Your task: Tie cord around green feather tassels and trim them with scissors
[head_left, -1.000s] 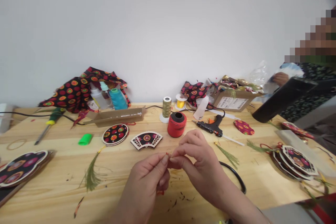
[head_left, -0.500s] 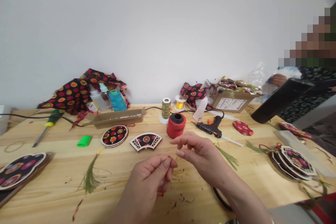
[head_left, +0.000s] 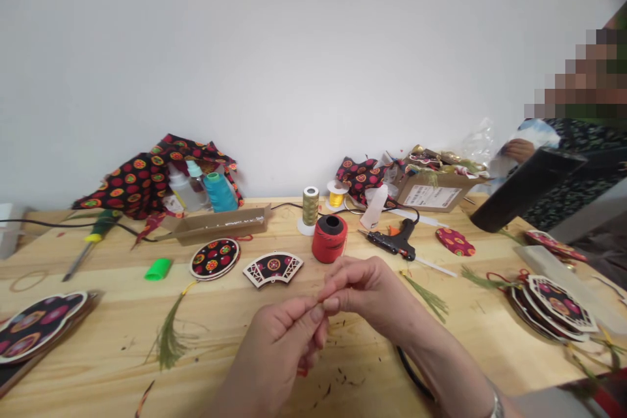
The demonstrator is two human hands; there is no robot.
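My left hand (head_left: 289,336) is closed in a pinch around a thin red cord (head_left: 302,372), a bit of which shows below its fingers. My right hand (head_left: 360,287) meets it fingertip to fingertip, also pinching at the cord; the piece between the fingers is mostly hidden. Just beyond the hands stands a spool of red thread (head_left: 328,240). To its left lies a fan-shaped ornament (head_left: 273,268) with dark patterned fabric in a pale wooden frame. Farther left is a round ornament (head_left: 214,258) with a green tassel (head_left: 170,333).
A black glue gun (head_left: 392,240) lies right of the red spool. At right are stacked ornaments (head_left: 558,304) and a black cylinder (head_left: 526,189), near another person's hand (head_left: 519,149). A screwdriver (head_left: 91,245) and green cap (head_left: 157,268) lie left. A cardboard box (head_left: 428,196) stands behind.
My right hand has moved down and left. Its fingers, apart from the left hand before, have closed in a pinch at the left fingertips. The left hand still pinches the cord.
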